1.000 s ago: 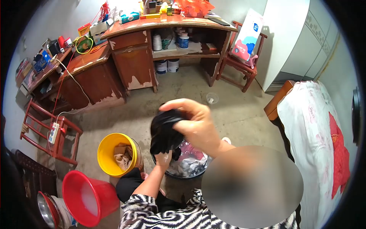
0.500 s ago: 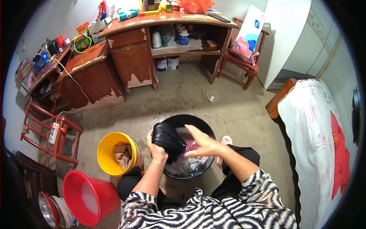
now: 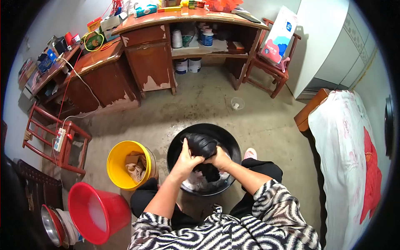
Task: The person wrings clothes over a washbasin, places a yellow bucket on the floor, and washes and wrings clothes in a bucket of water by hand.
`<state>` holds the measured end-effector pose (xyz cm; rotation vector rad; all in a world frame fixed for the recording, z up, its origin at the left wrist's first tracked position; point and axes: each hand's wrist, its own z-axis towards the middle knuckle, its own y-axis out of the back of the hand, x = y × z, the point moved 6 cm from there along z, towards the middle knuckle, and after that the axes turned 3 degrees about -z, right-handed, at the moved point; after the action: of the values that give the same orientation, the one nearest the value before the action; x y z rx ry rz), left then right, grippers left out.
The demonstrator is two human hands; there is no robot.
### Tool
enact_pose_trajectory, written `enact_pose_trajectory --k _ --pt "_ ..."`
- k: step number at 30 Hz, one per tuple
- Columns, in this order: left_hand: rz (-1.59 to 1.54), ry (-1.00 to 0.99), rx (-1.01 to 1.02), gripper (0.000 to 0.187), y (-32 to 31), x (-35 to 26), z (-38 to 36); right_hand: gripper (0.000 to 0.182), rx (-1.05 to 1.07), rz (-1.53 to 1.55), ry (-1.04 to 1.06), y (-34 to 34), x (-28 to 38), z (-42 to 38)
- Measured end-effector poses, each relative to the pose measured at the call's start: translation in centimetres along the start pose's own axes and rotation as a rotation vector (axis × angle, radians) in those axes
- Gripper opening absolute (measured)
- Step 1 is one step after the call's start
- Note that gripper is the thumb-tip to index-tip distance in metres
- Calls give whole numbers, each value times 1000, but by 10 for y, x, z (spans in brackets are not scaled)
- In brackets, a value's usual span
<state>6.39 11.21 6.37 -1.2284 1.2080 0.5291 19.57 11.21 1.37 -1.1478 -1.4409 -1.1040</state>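
Grey floor (image 3: pixel 152 114) spread below my view, with the black basin (image 3: pixel 228 136) standing on it between the person's feet. Over that basin, I watched the left hand (image 3: pixel 185 161) and right hand (image 3: pixel 220 160) squeeze a bunched black cloth (image 3: pixel 201 144) between them, fingers curled against its lower sides. It looked wet and glossy, so I judged it soft, limp, rather heavy and inclined to slip; tearing seemed unlikely. I would have taken it by its thick folds, one hand on each side, rather than by a thin edge. Whether the dark piece beneath belonged to it, I could not tell. Left of the hands, the yellow bucket (image 3: pixel 114 163) held brown cloth (image 3: pixel 136 167); well beyond them stood the cluttered worktop (image 3: pixel 185 17).
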Motion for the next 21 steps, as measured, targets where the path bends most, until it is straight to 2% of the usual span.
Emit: enact_pose_trajectory --k 1,2,3,4,5,7,8,11,12,13,15,16,19,21 --pt "198 7 -91 85 9 -7 -6 52 -4 -4 -23 6 -4 4" --pt "341 -125 -108 70 15 -24 -7 53 -9 85 -60 15 -8 5" --pt "481 -258 -126 58 20 -40 -8 52 44 321 -139 14 8 -1" --pt "548 -435 -245 35 34 -49 -9 53 88 431 -184 17 13 -2" --pt "363 -237 -383 25 54 -35 -9 53 135 542 -226 18 18 -3" --pt "222 -89 -461 25 64 -9 -1 51 142 628 -235 18 33 -8" --pt "138 10 -481 35 68 15 2 50 184 691 -227 18 36 -8" --pt "-310 271 -330 53 66 75 15 45 230 734 -186 21 40 -11" --pt "-511 309 -174 60 26 52 10 44 216 728 -221 25 28 -9" --pt "-511 313 -174 60 18 49 7 43 203 723 -255 27 19 -8" --pt "-776 329 104 65 -9 41 7 40 193 772 -263 19 29 -7" --pt "-756 267 91 64 -10 44 9 38 170 761 -277 16 27 -4" --pt "-868 261 22 63 -13 53 2 33 140 646 -350 16 4 5" --pt "-749 302 -94 55 3 74 5 39 53 430 -261 16 -3 12"
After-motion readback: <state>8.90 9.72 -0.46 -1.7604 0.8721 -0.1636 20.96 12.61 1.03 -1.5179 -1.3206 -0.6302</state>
